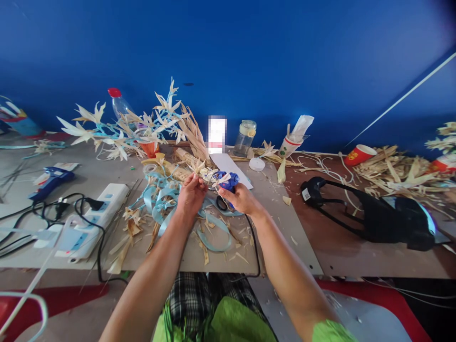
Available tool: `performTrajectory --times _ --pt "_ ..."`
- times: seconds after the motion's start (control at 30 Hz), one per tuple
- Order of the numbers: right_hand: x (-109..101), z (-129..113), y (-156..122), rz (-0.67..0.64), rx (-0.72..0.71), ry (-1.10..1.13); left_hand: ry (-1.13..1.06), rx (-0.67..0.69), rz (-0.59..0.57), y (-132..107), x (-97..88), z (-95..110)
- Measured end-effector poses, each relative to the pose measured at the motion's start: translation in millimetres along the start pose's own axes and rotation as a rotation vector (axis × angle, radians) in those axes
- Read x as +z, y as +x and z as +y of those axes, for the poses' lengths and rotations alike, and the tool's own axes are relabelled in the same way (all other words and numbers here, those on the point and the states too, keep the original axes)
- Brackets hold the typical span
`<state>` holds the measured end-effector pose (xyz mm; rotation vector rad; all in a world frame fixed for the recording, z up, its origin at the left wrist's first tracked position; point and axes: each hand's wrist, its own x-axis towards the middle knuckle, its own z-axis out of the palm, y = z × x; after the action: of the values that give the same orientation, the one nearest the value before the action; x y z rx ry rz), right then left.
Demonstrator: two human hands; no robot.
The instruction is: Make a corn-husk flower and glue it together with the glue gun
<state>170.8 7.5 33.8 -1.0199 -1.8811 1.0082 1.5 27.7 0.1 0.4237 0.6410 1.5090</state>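
Observation:
My left hand (191, 194) is closed around a small flower made of dried husk strips (204, 172), holding it above the table. My right hand (240, 197) grips a blue glue gun (228, 182), its tip pointed at the husk flower. The gun's black cord (253, 247) runs down off the table edge. Light blue ribbon (167, 199) and husk scraps lie under both hands on the grey board (270, 209).
A branch of husk flowers wrapped in blue (121, 130) stands at the back left. A white power strip (96, 216) and a second blue glue gun (52, 180) lie left. A glass jar (245, 137), paper cups (359, 154) and a black bag (377, 216) sit right.

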Motion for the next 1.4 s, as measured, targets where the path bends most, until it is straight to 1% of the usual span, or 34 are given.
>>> performTrajectory --times 0.23,0.37,0.57,0.77,0.97,1.1,1.17,1.23,1.33,1.4 --pt "-0.5 2.3 0.1 0.035 0.024 -0.016 0.008 0.001 -0.009 -1.6 2.0 0.5" --pt "-0.5 2.2 0.3 0.018 0.005 -0.025 0.018 -0.004 -0.001 -0.8 0.9 -0.2" --pt "-0.9 1.8 -0.7 -0.015 0.021 -0.035 0.005 -0.009 -0.009 1.2 -1.7 -0.2" --pt "-2.4 1.0 -0.2 0.035 0.04 -0.038 0.007 -0.008 -0.014 -0.4 0.3 0.8" --pt "-2.4 -0.6 -1.1 0.024 0.045 0.017 -0.01 -0.007 0.005 -0.6 1.5 1.4" --pt "-3.9 1.7 -3.3 0.061 0.129 0.125 -0.01 -0.014 -0.005 -1.6 2.5 2.0" --pt "-5.5 4.0 -2.9 0.118 0.151 0.151 -0.004 -0.016 -0.006 -2.0 3.0 2.1" --pt "-7.6 6.7 -1.0 0.23 0.139 0.087 0.003 -0.014 -0.008 -2.1 3.2 1.8" --pt "-11.0 12.7 3.3 0.441 0.13 -0.133 0.01 -0.014 -0.011 -1.7 3.1 1.0" --pt "-12.9 18.1 5.8 0.534 0.178 -0.286 0.015 -0.018 -0.014 -1.2 2.7 0.3"
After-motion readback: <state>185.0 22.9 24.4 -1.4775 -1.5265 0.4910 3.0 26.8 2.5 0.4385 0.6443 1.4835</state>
